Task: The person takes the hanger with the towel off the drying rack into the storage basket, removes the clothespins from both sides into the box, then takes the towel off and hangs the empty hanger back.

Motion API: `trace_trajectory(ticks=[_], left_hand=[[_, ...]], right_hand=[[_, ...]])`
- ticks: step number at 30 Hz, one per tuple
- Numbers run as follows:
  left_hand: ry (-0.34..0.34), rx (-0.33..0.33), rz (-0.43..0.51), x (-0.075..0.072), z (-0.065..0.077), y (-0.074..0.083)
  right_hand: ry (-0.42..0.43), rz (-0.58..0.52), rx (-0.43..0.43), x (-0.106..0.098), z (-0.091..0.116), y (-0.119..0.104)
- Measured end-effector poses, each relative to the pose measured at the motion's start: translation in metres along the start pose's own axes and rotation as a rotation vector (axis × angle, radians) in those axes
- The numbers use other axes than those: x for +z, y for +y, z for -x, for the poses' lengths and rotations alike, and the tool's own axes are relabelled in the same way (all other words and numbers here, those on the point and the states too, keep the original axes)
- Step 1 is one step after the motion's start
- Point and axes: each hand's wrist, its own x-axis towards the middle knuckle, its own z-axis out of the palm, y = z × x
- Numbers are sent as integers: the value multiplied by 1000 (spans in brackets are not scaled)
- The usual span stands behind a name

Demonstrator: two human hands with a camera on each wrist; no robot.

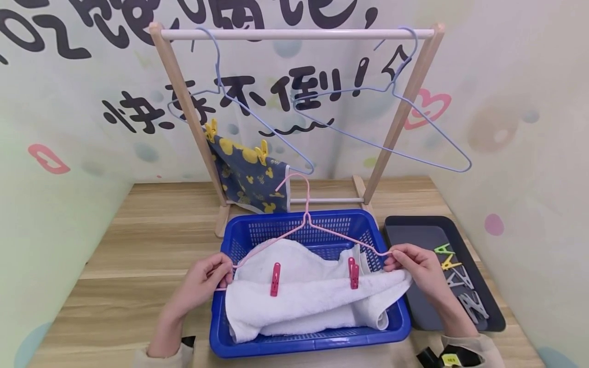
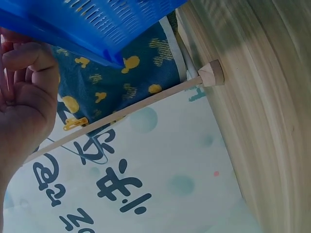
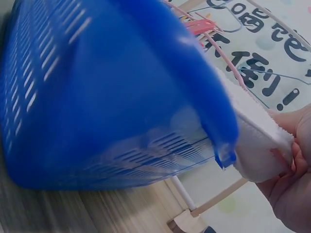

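A pink wire hanger spans between both hands, its hook up. My left hand grips its left end, with thumb and fingers curled round the wire. At the other end, my right hand holds the hanger's right corner, close against the edge of a white towel. The towel is folded over the hanger's lower bar and drapes into a blue basket. Two red clothespins, one at left and another at right, clip it. In the right wrist view, towel cloth lies against the fingers.
A wooden rack behind the basket carries two blue hangers, one at left and one at right. A patterned blue cloth hangs at left by yellow clothespins. The dark tray at right contains several clothespins.
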Motion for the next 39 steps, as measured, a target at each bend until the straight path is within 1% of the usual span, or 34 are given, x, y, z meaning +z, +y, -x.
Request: trace_trajectory(ticks=[3, 7, 9, 12, 14, 15, 16, 17, 18, 19, 21, 22, 25, 28, 33, 36, 39], left_hand=[[4, 24, 19, 0, 0, -2], [25, 63, 13, 1, 0, -4], [40, 74, 12, 1, 0, -4], [51, 69, 32, 2, 0, -4], [54, 57, 48, 2, 0, -4], [54, 52, 57, 2, 1, -4], [53, 49, 65, 2, 1, -4], [53, 47, 71, 2, 1, -4], [52, 46, 79, 2, 1, -5], [52, 46, 85, 2, 1, -5], [52, 48, 96, 2, 1, -5], [51, 48, 99, 3, 1, -5], [45, 44, 115, 3, 1, -5], [28, 43, 139, 3, 0, -5], [-30, 36, 195, 0, 0, -3], [-75, 10, 225, -3, 0, -3], [-105, -33, 209, -5, 0, -3]], right_hand=[[19, 79, -26, 1, -1, -1], [52, 292, -69, 2, -3, -3], [90, 402, -122, 2, -4, -6], [192, 534, -277, 4, -7, -11], [242, 572, -424, 8, -10, -16], [247, 581, -499, 11, -12, -19], [232, 585, -570, 14, -15, -22], [194, 584, -625, 18, -17, -25], [145, 590, -671, 23, -19, -28], [85, 596, -699, 28, -20, -31], [-32, 638, -703, 37, -22, -36], [-80, 669, -690, 40, -23, -38], [-172, 761, -632, 46, -24, -41], [-230, 798, -593, 48, -26, -43], [-322, 761, -539, 46, -28, -46], [-352, 730, -498, 45, -29, -47], [-360, 701, -476, 44, -29, -46]])
